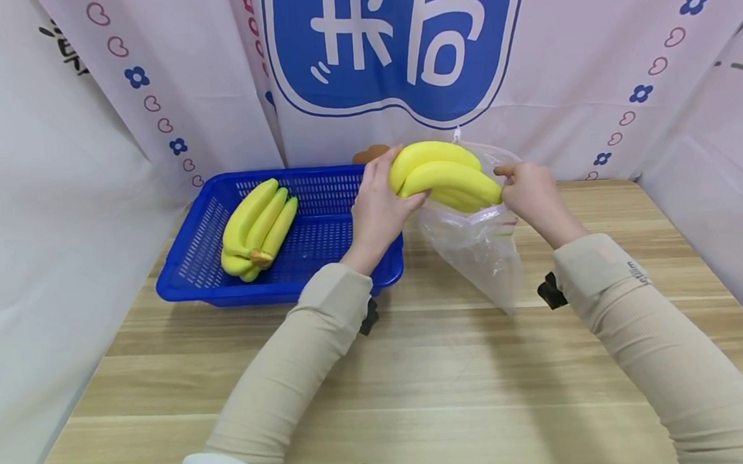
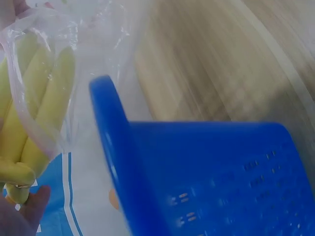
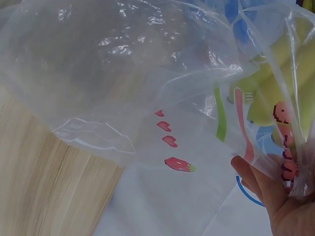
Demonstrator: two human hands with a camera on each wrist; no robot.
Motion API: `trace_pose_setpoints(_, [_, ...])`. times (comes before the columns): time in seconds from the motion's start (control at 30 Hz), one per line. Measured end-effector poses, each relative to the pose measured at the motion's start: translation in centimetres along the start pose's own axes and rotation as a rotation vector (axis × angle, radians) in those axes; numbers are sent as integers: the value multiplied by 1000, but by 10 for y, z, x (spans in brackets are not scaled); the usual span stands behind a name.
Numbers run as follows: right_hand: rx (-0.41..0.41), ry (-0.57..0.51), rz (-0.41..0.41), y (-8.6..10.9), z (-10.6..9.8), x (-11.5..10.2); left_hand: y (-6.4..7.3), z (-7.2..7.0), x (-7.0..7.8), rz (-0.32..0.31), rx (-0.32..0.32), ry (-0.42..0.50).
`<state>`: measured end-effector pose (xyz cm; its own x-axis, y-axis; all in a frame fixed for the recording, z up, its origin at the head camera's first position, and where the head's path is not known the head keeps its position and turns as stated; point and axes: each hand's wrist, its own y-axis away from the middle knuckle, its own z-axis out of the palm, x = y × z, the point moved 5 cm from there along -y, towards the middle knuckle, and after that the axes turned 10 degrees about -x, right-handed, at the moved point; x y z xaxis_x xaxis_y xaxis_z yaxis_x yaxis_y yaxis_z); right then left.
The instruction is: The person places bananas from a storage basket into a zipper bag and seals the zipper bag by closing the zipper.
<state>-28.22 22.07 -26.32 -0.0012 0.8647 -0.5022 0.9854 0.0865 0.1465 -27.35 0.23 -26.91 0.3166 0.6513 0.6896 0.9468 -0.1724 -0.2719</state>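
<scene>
Bananas [image 1: 447,174] sit in the grip of the left hand [image 1: 378,204] at the mouth of a clear bag [image 1: 475,250], whose edge the right hand [image 1: 531,192] pinches above the tabletop [image 1: 433,398]. Bagging appears under way but unfinished: this bunch looks only partly inside, while a second bunch [image 1: 253,228] lies in the blue basket [image 1: 273,290], unbagged and seemingly left to pack.

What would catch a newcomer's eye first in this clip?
Probably the bright yellow banana bunch in the left hand, held at the mouth of a clear plastic bag that the right hand grips. Next might be the deep blue basket at the head view's left, with a second bunch inside, and the big blue emblem on the backdrop behind.
</scene>
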Motion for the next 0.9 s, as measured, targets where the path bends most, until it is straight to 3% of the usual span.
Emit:
trace_pose_setpoints(0.33, [-3, 3, -9, 0, -1, -2, -2, 3, 0, -20, -9, 107])
trace_pose_setpoints(0.9, [18, 1, -29, 1, -2, -7, -5, 7, 5, -9, -23, 67])
